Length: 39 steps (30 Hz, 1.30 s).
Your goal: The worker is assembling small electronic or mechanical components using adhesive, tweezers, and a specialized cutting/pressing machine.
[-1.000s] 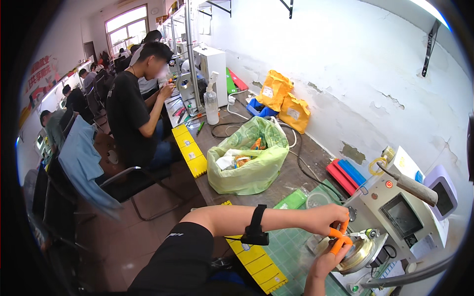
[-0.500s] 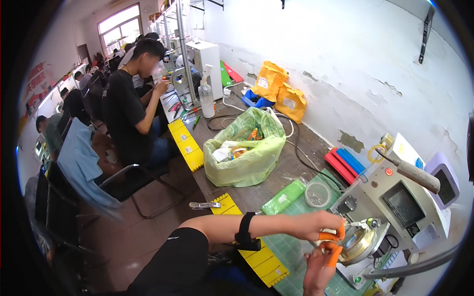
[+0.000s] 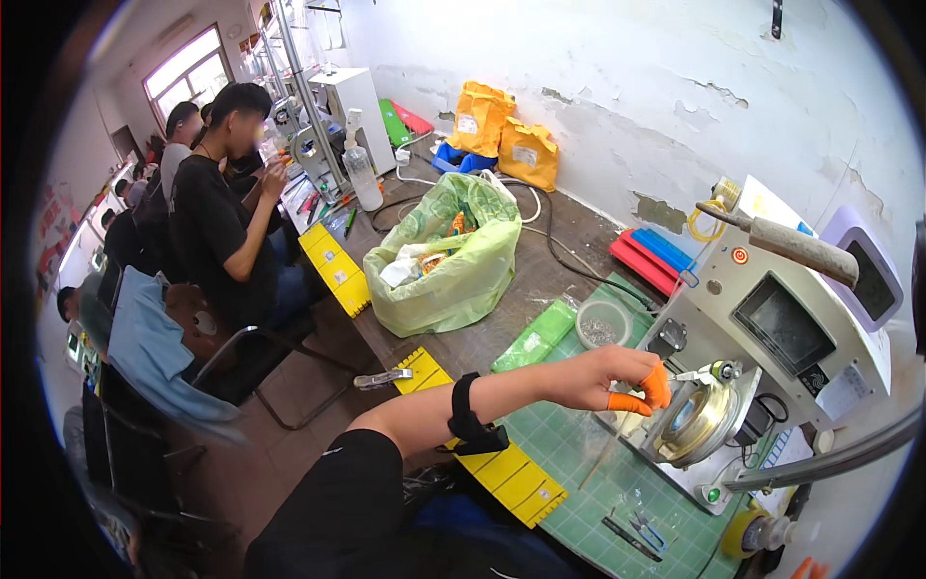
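My left hand (image 3: 617,379) reaches across the bench with orange covers on its thumb and forefinger. Those fingers are curled toward each other beside a gold-coloured spool (image 3: 687,436) on a beige machine (image 3: 719,275); anything small between them is too fine to make out. Of my right hand (image 3: 808,569), only orange-covered fingertips show at the lower right edge. Below the spool, a pair of blue-handled snips (image 3: 648,531) and a dark slim tool (image 3: 632,538) lie on the green cutting mat (image 3: 569,463). A thin stick (image 3: 598,463) lies nearer my forearm.
A round tub of small metal bits (image 3: 603,323) and a green packet (image 3: 535,335) sit beyond my forearm. Farther left stands a bag-lined bin (image 3: 444,280). Yellow strips (image 3: 511,482) edge the bench. A metal arm (image 3: 830,454) crosses at right. A co-worker (image 3: 222,203) sits far left.
My right hand has left the left hand's side and moved to the lower right edge. My left hand stays near the spool. The view has shifted, uncovering the tools on the mat.
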Motion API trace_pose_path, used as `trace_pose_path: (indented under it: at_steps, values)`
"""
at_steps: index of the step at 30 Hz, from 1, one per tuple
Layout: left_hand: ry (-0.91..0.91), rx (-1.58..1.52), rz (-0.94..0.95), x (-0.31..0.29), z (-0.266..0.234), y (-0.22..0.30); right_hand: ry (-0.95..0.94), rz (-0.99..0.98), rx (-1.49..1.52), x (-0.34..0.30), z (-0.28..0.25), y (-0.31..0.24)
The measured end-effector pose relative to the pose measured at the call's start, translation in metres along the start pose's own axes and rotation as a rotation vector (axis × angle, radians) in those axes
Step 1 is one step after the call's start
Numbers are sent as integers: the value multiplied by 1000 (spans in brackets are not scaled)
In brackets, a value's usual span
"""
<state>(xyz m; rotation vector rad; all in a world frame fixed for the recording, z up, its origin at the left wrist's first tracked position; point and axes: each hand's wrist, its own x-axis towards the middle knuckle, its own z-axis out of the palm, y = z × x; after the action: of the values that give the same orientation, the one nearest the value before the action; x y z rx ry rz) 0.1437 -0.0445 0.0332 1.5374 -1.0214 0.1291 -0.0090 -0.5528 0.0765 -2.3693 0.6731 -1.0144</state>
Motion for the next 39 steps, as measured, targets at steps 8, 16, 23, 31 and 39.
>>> trace_pose_path:
  at_steps: [8,16,23,31,39]
  values:
    - [13,5,-41,-7,9,7,-257,37,380,22,46,65]
    - [-8,322,-133,-15,-9,-5,-410,282,453,20,78,0]
    - [21,160,-116,0,-5,-6,56,-76,935,48,28,2]
    - [1,189,52,-2,1,-15,-1079,-241,1377,-11,75,-193]
    - [19,157,76,-9,-5,-20,-284,-344,896,-76,162,-222]
